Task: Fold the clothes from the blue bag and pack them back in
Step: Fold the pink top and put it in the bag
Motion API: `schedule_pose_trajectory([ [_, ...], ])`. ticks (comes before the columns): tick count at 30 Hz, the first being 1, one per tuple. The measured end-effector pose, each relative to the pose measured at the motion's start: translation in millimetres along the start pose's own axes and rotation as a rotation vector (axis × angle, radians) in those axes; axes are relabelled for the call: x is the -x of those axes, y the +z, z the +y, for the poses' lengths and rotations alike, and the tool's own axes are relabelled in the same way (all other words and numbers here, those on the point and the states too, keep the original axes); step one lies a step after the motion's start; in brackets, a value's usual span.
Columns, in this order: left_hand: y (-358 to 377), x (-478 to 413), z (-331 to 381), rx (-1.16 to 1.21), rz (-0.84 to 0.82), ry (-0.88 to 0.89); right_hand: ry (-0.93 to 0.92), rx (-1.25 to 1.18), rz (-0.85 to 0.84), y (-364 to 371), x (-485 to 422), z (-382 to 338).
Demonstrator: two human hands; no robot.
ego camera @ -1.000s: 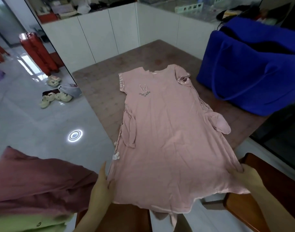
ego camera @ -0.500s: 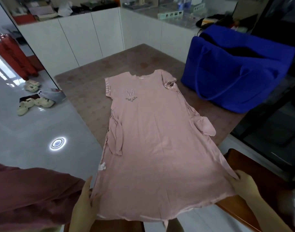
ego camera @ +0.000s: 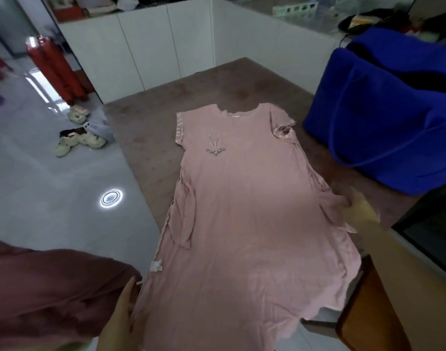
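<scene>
A pink short-sleeved dress [ego camera: 242, 211] with a rabbit motif lies spread flat on the brown table [ego camera: 191, 92], neck away from me and hem hanging over the near edge. The big blue bag [ego camera: 384, 117] stands open on the table's right side, just beyond the dress's right sleeve. My left hand [ego camera: 120, 312] lies with straight fingers against the dress's lower left edge. Halfway up the dress's right edge, my right hand [ego camera: 361, 209] is blurred and touches the fabric by the side tie; its grip cannot be made out.
A maroon garment [ego camera: 44, 287] lies bunched at the lower left, beside my left hand. A wooden chair [ego camera: 368, 312] stands at the lower right under the hem. Slippers [ego camera: 75, 140] sit on the glossy floor to the left; white cabinets [ego camera: 166, 46] stand behind the table.
My right hand let go of the hem's right corner and moved up along the dress's right edge to its middle. My left hand stays at the lower left edge. The camera shifted.
</scene>
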State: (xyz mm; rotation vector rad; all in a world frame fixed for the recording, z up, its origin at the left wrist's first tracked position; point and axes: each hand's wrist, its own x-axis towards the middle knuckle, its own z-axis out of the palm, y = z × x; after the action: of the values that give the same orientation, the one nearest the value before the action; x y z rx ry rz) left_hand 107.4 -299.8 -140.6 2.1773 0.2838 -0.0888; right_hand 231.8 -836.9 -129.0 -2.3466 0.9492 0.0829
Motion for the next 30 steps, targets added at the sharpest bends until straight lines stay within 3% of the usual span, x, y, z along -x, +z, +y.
schedule_pose_trajectory([
  [3, -5.7, 5.4, 0.4, -0.137, -0.027, 0.032, 0.015, 0.063, -0.015, 0.4, -10.0, -0.4],
  [6, -6.8, 7.7, -1.8, -0.174, -0.055, 0.033, -0.043, 0.010, 0.100, -8.8, 8.4, -11.0],
  [10, -5.1, 7.3, 0.7, -0.158, -0.103, 0.016, -0.380, -0.063, 0.232, -7.4, 52.9, -34.3],
  [12, -5.1, 5.4, 0.6, -0.143, -0.116, 0.021, -0.565, 0.003, 0.115, 7.4, 69.5, -38.2],
  [14, -5.4, 3.9, 0.9, -0.137, -0.126, 0.030, -0.569, 0.151, -0.203, 19.7, 84.0, -36.5],
  [15, -5.6, 3.5, 0.6, -0.140, -0.127, 0.040, -0.566, 0.189, -0.279, 23.4, 91.1, -33.7],
  [18, -7.3, 2.1, 1.0, -0.149, -0.127, 0.052, -0.681, 0.198, 0.040, 28.2, 102.7, -16.4],
  [22, -8.5, 3.4, 1.6, -0.138, -0.150, 0.049, -0.567, 0.400, -0.172, 32.5, 116.8, 19.7],
  [24, -9.2, 5.2, 2.4, -0.128, -0.152, 0.039, -0.474, 0.201, 0.016, 29.8, 128.1, 41.7],
  [26, -8.7, 7.5, 2.5, -0.121, -0.147, 0.022, -0.173, -0.033, 0.189, 23.3, 137.1, 61.5],
  [28, -8.6, 9.7, 2.0, -0.135, -0.147, 0.024, 0.127, -0.227, 0.095, 17.7, 140.5, 73.5],
  [30, -7.9, 10.2, 0.6, -0.158, -0.146, 0.038, 0.176, -0.413, -0.009, 19.7, 141.9, 78.2],
])
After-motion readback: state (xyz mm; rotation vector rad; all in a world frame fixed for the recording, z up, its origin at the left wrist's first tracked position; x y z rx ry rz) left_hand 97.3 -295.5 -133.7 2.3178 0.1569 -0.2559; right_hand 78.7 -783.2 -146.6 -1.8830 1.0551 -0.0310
